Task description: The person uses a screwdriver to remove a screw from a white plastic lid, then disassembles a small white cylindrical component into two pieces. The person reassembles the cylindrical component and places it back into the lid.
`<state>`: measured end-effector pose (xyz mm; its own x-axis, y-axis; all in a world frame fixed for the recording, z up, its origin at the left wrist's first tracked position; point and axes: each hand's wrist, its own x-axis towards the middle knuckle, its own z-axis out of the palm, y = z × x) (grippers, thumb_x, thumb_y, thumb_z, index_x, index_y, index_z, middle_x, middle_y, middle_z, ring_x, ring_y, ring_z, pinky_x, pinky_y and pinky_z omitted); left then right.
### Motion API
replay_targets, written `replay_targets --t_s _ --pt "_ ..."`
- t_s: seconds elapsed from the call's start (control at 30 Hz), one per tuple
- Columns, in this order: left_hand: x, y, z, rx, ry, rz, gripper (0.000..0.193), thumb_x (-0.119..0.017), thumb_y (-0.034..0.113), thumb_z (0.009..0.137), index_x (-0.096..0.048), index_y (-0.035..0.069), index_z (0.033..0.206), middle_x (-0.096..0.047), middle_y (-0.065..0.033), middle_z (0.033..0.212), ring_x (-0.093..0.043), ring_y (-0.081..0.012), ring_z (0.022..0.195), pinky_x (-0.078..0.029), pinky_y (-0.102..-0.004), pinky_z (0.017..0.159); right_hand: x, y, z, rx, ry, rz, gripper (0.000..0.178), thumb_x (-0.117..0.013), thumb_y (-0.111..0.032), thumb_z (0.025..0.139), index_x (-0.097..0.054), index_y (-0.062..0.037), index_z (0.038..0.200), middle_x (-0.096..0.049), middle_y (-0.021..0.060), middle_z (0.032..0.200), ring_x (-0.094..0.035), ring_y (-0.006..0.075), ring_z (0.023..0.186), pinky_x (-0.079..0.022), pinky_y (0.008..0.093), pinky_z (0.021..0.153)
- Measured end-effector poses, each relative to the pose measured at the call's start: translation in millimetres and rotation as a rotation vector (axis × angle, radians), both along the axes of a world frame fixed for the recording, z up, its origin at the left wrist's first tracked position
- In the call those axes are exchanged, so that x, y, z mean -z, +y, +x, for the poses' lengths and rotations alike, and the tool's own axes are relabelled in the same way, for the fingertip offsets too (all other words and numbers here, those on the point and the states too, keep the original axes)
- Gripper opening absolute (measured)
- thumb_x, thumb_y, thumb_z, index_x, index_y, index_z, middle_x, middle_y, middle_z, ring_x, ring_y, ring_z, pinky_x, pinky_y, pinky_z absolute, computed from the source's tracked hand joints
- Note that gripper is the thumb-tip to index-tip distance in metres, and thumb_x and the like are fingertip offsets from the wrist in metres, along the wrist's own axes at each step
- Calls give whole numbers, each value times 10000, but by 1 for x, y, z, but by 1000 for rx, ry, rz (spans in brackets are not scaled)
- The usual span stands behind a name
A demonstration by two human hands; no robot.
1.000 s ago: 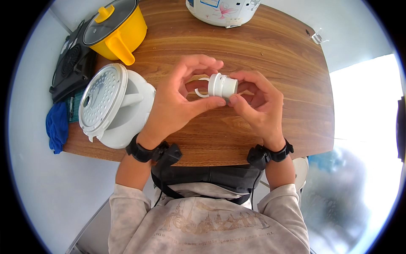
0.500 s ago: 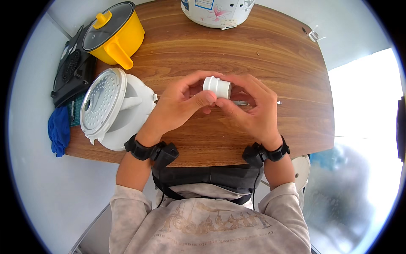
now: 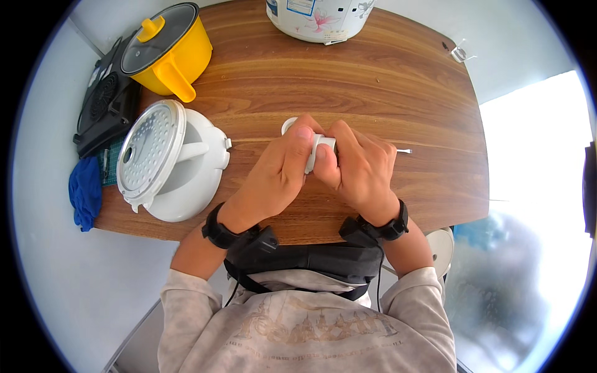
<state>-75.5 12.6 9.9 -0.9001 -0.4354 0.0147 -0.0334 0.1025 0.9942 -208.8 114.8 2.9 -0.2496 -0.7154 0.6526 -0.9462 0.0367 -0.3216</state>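
Both of my hands are closed on a short white plastic cylinder (image 3: 324, 142) with a raised ring, held above the middle of the table. My left hand (image 3: 273, 171) wraps its left part, thumb lying along the top. From the other side my right hand (image 3: 365, 165) grips the narrower end, thumb pressed against it. Fingers cover most of the part. A white rounded edge (image 3: 287, 125) shows just beyond my left fingers; I cannot tell if it belongs to the same part. Past my right hand, a thin metal tip (image 3: 404, 151) lies on the wood, its other end hidden.
To the left, a white appliance base with a perforated disc (image 3: 152, 146) stands near a yellow pot (image 3: 186, 56) with a glass lid. Behind them are a black device (image 3: 106, 102) and a blue cloth (image 3: 86, 193). A white flowered appliance (image 3: 320, 22) stands at the table's (image 3: 429, 124) far edge.
My hands have turned the white cylinder and drawn slightly nearer to me. The fingers have closed more tightly round it, so less shows. The white rounded edge has come into view.
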Motion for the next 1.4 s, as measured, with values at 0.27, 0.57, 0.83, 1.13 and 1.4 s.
replay_targets --t_s 0.27,0.57,0.83,1.13,1.4 --pt "1 -7 0 11 -90 355 429 -306 435 1070 -536 81 1146 -497 -6 734 -359 -78 482 -299 -233 430 -2 -5 13 82 17 26 316 -690 -358 858 -595 -91 717 -568 34 546 -550 203 429 -415 313 403" --pt "-5 -22 6 219 -326 811 364 -372 452 1037 -544 142 1120 -357 54 618 -260 -45 465 -202 -213 400 -11 -1 7 -110 258 -37 396 -721 -402 848 -582 -69 685 -509 25 536 -527 182 437 -427 301 429" --pt "0 -13 3 266 -371 801 347 -356 451 1046 -528 154 995 -364 54 597 -262 -36 444 -186 -207 390 -30 2 -13 -414 422 -35 358 -717 -383 845 -605 -71 708 -488 17 562 -508 175 449 -420 299 437" --pt "2 -4 -3 -37 -89 587 393 -274 447 1058 -477 141 916 -395 35 638 -279 -58 476 -213 -224 411 -13 -11 8 -15 145 63 298 -680 -372 858 -688 -81 794 -558 57 498 -527 207 392 -384 324 384" --pt "9 -17 -9 -64 -72 533 360 -325 454 1060 -522 155 1027 -357 68 627 -240 -33 483 -215 -194 421 -16 -22 11 44 -106 239 360 -645 -398 896 -675 -51 808 -578 109 511 -547 280 416 -401 376 407"
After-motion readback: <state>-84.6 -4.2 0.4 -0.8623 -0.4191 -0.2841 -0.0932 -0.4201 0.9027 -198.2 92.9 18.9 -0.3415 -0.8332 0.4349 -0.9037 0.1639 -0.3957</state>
